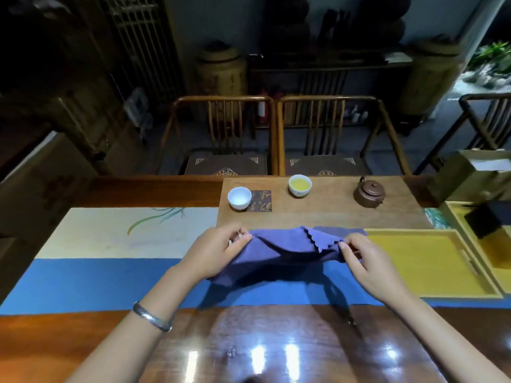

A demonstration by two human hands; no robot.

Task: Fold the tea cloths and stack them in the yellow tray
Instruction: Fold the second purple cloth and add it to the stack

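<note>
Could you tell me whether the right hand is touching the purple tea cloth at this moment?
Touching. The head view shows the right hand pinching the purple tea cloth at its right end, with no gap.

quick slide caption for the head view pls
Both hands, left and right, pinch a purple tea cloth beside the yellow tray.

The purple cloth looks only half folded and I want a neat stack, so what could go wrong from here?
1. The purple cloth sags between the left hand and right hand, which only pinch its ends; its scalloped corner has flopped over, so the fold may come out crooked.
2. The full cup stands just beyond; a swung cloth might tip it.
3. The yellow tray shows no cloths yet.
</note>
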